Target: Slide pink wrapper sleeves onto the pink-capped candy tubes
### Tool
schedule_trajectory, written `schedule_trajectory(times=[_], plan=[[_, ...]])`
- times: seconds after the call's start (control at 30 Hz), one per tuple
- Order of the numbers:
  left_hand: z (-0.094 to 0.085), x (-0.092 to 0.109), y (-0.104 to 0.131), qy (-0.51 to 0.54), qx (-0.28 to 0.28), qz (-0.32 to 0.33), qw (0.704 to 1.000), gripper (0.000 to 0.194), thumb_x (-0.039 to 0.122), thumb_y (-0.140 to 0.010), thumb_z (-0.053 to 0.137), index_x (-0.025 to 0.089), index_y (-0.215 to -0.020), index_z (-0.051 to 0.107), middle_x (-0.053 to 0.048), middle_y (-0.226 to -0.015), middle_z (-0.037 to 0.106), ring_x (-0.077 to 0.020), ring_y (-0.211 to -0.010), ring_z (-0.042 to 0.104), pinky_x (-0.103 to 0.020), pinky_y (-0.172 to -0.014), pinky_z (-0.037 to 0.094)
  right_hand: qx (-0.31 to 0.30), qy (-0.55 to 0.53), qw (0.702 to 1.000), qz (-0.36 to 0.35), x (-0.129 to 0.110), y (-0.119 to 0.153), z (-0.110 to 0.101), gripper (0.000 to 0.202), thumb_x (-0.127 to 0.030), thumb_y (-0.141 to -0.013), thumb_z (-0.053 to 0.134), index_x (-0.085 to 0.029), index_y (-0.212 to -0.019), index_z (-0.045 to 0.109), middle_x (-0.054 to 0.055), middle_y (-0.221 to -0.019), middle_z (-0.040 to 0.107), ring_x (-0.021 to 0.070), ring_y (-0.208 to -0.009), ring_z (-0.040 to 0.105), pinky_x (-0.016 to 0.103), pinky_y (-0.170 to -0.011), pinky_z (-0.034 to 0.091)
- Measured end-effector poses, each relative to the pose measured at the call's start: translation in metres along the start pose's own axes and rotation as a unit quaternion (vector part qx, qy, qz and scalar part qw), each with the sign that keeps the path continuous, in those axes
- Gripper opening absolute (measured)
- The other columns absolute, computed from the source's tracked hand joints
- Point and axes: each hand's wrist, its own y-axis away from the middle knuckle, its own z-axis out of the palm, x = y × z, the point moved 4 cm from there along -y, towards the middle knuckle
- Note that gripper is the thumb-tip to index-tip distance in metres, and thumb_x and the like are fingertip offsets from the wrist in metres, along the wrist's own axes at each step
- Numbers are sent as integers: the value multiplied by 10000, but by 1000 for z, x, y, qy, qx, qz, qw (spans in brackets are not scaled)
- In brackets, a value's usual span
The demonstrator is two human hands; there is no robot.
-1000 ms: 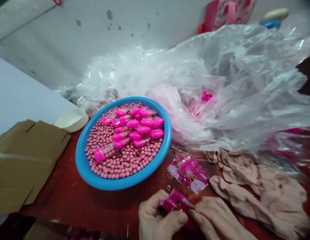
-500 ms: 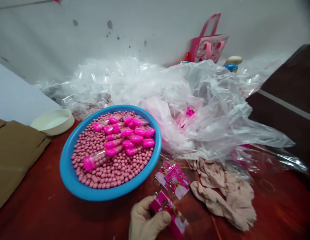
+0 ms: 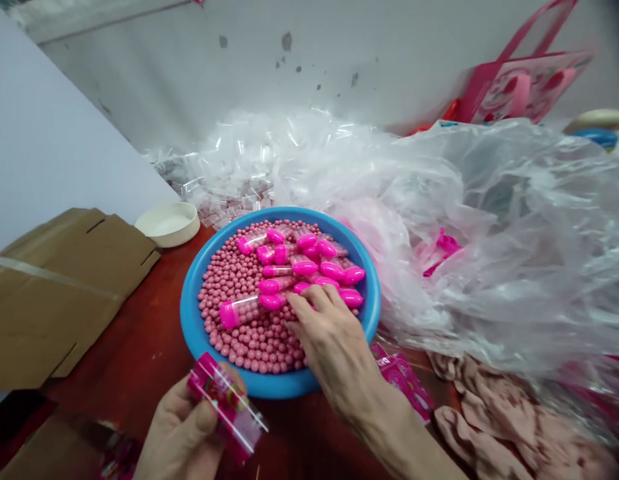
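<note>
My left hand [image 3: 189, 417] pinches a pink printed packet [image 3: 226, 407] with a shiny clear side, in front of the blue basin [image 3: 189, 320]. Over the basin's right half, my right hand [image 3: 334, 340] reaches down with its fingers bent and a little apart. Its fingertips are at the clear tubes with bright pink ends [image 3: 246, 310]; whether they touch one is hidden. Several such tubes lie in a heap on the small pink balls [image 3: 226, 273] that fill the basin. More flat pink packets [image 3: 404, 380] lie right of the basin, partly behind my right forearm.
Cardboard [image 3: 64, 293] and a cream dish [image 3: 169, 223] are on the left. Clear plastic sleeves [image 3: 289, 147] are piled behind the basin. A large crumpled plastic bag [image 3: 529, 220] and beige gloves [image 3: 494, 407] lie on the right, with a pink bag [image 3: 519, 87] by the wall.
The view has swung left, so the basin appears further right. My right hand has come in over the tubes. My left hand still holds the packet, now in front of the basin's left side.
</note>
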Motion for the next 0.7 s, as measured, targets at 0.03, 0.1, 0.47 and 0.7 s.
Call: schedule_trajectory(times=[0.03,0.1,0.47,0.7], plan=[[-3,4,-7,13,4,9,1000,351,320,-319,902,192,-586,715,8,-522,663,-109,-461,572,-191,-444,494,-19,11,1000,-3,-1,-9,8,197,-13,-789,533,-114,-900,661,119,-882,631,267,-828,540,423,-712,506],[-5,7,-20,40,1,5,999,342,299,-327,903,184,-575,697,26,-485,623,-101,-456,562,-172,-423,481,-48,28,998,-4,-3,-25,22,200,5,-784,500,-108,-817,662,148,-868,626,297,-828,530,465,-693,492],[29,18,-37,143,-4,40,989,193,145,-571,819,162,-742,730,-32,-756,758,-147,-686,695,-185,-624,574,18,-154,982,111,17,-1,0,289,-243,-966,342,-148,-1110,573,72,-867,674,187,-761,637,296,-686,541],[57,-1,-30,123,-27,54,991,142,121,-615,788,163,-740,735,-43,-751,764,-138,-638,693,-212,-639,580,26,-556,768,317,20,62,1,277,-399,-877,556,-245,-1104,596,42,-1089,679,197,-1047,624,254,-838,541]])
